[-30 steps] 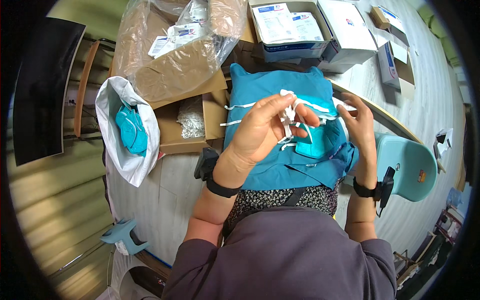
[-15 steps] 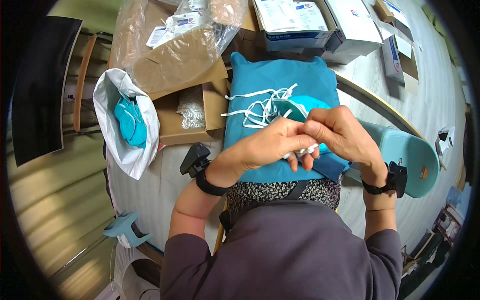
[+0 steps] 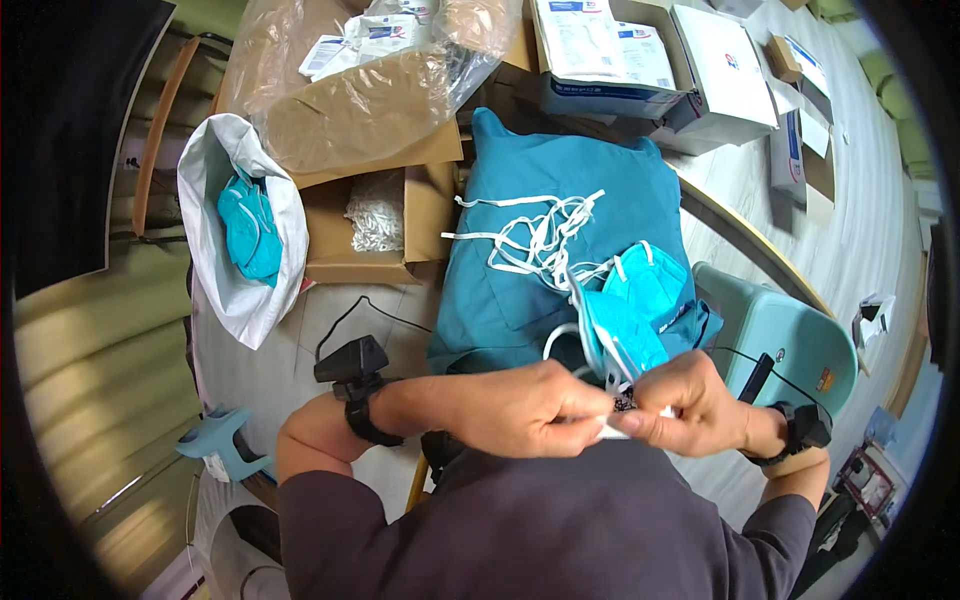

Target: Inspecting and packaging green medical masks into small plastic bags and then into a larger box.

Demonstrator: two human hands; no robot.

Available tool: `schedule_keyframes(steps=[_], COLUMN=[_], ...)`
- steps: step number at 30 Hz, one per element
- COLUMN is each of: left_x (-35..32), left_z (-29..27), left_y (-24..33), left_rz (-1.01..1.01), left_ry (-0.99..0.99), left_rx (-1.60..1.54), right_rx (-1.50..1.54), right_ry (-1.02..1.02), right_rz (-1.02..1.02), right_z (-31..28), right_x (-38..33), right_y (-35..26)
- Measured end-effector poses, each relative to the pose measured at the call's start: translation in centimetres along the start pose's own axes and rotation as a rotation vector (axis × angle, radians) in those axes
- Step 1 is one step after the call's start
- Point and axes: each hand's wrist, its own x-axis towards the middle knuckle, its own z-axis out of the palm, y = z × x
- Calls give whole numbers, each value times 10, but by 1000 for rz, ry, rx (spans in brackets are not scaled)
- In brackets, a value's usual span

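Close to my body, my left hand [image 3: 535,408] and my right hand [image 3: 692,402] are closed, fingertips nearly meeting. A short piece of white strap [image 3: 610,432] is pinched between them. Just beyond, a teal cup-shaped face mask [image 3: 622,335] with white strap loops stands tilted, its strap running toward my fingers. Behind it a second teal face mask [image 3: 648,282] rests on the blue cloth-covered cushion [image 3: 500,330] over my lap. A tangle of white straps [image 3: 545,238] lies on the cushion, left of the masks. The exact grip of each fingertip is partly hidden.
At the left stands a white bag [image 3: 290,215] with teal masks inside. Beside it, a cardboard box [image 3: 430,215] holds small white pieces. Farther off are a plastic-lined carton [image 3: 360,125] and a box of white packets [image 3: 610,100]. A light-blue stool [image 3: 800,330] stands right.
Both hands have come down closer to my body and straightened out, the strap now between them. The front mask has shifted toward me and tilted up, and the second mask shows behind it.
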Motion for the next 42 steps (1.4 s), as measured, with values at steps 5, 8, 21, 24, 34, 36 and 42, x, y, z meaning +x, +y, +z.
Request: schedule_keyframes(steps=[5,8,21,24,34,36,42], left_x=[-19,-26,-64,-74,-84,-85,-84], left_z=[-3,-5,-29,-33,-42,-44,-56], left_y=[7,8,6,7,6,5,2], left_rz=[-88,-65,-26,-19,20,29,32], left_ry=[-157,-188,-279,-291,-271,-282,-280], left_rx=[-31,-28,-29,-23,-13,-15,-81], right_rx=[-47,-91,-34,-1,-110,-110,-136], right_ry=[-109,-178,-267,-264,-309,-301,-252], right_rz=[-115,-157,-80,-54,-75,-36,-40], right_z=[-5,-10,-6,-3,-21,-24,-33], right_x=[-4,1,9,8,10,7,6], right_y=[-11,-19,-30,-32,-44,-50,-49])
